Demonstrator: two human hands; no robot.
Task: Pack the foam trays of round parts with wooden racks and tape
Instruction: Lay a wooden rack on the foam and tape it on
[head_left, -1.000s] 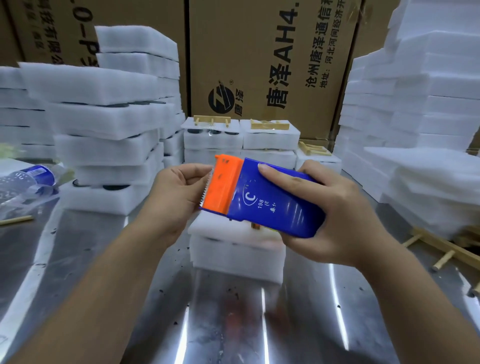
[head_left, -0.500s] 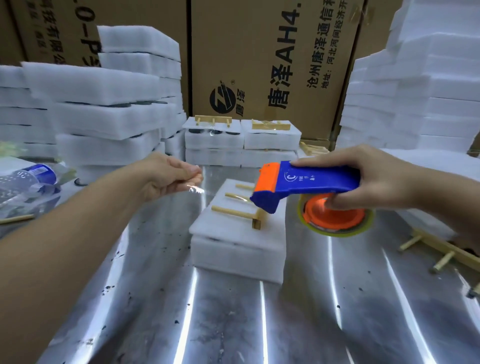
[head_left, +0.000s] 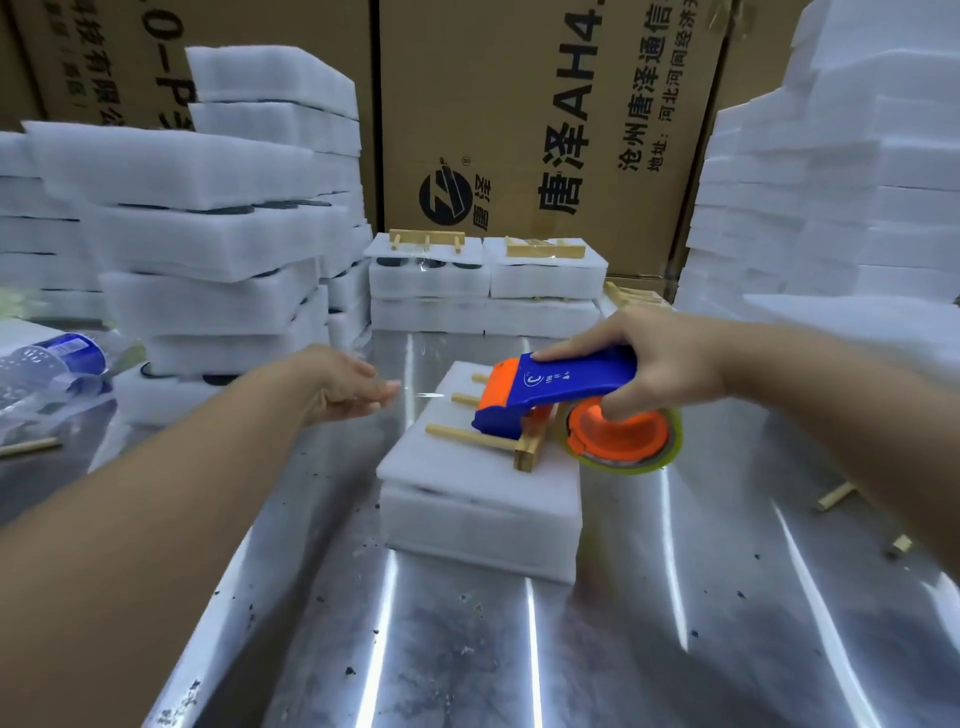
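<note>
Right grip (head_left: 660, 364): dispenser (head_left: 561, 384); left grip (head_left: 348, 387): tape (head_left: 430, 395)

The big brown box (head_left: 519, 104) in the upper middle says "唐泽AH4" beside a round logo. The box at upper left (head_left: 104, 52) shows "-0-P". The blue tape dispenser (head_left: 566, 382) has "C" and "198".

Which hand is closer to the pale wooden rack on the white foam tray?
Right hand: it grips the blue and orange tape dispenser over the wooden rack. The left hand is beyond the foam tray's left edge.
</note>
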